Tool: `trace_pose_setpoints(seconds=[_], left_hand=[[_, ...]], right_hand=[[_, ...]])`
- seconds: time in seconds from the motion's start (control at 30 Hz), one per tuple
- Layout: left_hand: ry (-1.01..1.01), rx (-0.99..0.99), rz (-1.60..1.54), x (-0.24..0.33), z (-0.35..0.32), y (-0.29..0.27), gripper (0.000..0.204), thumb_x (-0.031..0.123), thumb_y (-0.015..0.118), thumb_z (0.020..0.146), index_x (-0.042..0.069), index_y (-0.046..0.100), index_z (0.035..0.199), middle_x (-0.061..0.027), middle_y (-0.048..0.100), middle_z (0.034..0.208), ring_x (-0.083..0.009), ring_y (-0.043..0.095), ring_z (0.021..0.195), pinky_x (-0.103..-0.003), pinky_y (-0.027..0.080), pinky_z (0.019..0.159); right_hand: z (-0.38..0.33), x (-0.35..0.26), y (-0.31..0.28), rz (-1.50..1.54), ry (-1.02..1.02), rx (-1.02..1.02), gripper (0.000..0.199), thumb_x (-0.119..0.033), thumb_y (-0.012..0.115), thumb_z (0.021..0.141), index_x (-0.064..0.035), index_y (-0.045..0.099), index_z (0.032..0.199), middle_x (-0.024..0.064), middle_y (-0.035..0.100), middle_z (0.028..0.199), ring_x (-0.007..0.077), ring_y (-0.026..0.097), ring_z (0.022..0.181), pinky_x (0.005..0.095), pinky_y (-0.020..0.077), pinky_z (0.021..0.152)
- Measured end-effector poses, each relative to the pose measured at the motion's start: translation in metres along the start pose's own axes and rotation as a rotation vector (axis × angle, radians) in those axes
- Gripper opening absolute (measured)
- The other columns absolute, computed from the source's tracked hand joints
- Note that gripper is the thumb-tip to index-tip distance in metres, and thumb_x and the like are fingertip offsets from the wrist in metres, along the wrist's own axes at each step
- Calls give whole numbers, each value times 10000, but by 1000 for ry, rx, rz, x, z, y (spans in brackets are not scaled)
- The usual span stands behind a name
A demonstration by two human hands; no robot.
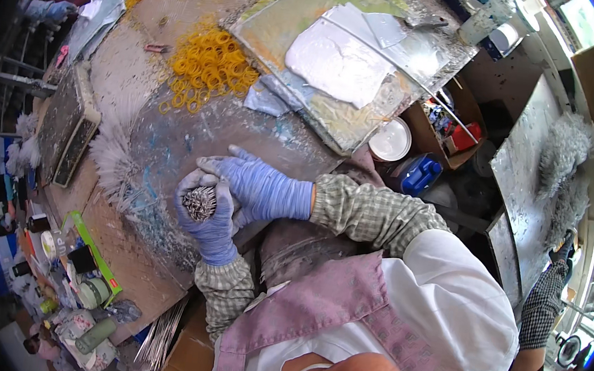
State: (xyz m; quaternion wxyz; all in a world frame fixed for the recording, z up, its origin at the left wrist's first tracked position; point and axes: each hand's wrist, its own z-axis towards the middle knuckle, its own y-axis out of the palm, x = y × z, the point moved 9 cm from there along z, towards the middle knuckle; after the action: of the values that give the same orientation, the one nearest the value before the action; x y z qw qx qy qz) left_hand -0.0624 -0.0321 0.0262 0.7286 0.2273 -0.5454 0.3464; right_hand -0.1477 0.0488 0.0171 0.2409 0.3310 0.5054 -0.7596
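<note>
Both gloved hands cup a bristle bundle — fingers wrapped.

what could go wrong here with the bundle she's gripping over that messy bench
The left hand in a blue glove clutches a grey bristly bundle, with the right hand pressing on it; loose bristles might slip out. The pile of yellow rubber rings and the white paste on the smeared sheet lie close, so a sleeve could drag through them.

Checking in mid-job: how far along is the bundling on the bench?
Done: nothing clearly finished shows. In hand: left hand grips a bristle bundle, right hand over it. Left: loose white bristles and a pile of yellow rubber bands remain on the bench.
</note>
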Motion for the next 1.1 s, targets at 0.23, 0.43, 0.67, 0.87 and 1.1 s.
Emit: trace_pose_setpoints(seconds=[0.23,0.43,0.67,0.87,1.1], left_hand=[[91,-140,339,-46,-11,0,778,333,856,766,24,477,1371,-138,525,1341,-264,486,1291,-396,391,1121],[48,-375,79,-43,-7,-4,861,459,835,774,10,482,1417,-191,420,1530,-305,380,1439,-443,272,1205],[242,-160,211,8,10,-12,604,180,863,736,32,596,1258,-100,735,1018,-258,631,1193,-459,274,1210],[-185,-195,-157,-59,-21,-1,1003,334,929,675,36,395,1471,-142,468,1478,-247,447,1373,-399,339,1178],[-36,-335,-219,-17,2,-4,911,258,891,750,70,389,1487,-181,595,1342,-231,616,1208,-376,530,997]], right_hand=[[4,31,24,-120,15,-10,968,-481,851,646,-81,459,1436,165,502,1446,331,421,1402,607,188,1187],[14,31,34,245,136,-431,865,-459,870,625,-52,536,1311,208,631,1236,414,539,1240,475,367,1122],[12,18,9,-94,-4,-26,1058,-544,881,574,-71,459,1422,154,516,1424,338,410,1412,571,175,1209],[3,31,29,-8,60,1,1044,-522,874,600,-103,443,1453,132,527,1422,337,423,1402,580,163,1213],[17,3,24,-74,-149,-355,1035,-505,896,579,-94,463,1425,136,570,1381,327,484,1353,569,197,1199]])
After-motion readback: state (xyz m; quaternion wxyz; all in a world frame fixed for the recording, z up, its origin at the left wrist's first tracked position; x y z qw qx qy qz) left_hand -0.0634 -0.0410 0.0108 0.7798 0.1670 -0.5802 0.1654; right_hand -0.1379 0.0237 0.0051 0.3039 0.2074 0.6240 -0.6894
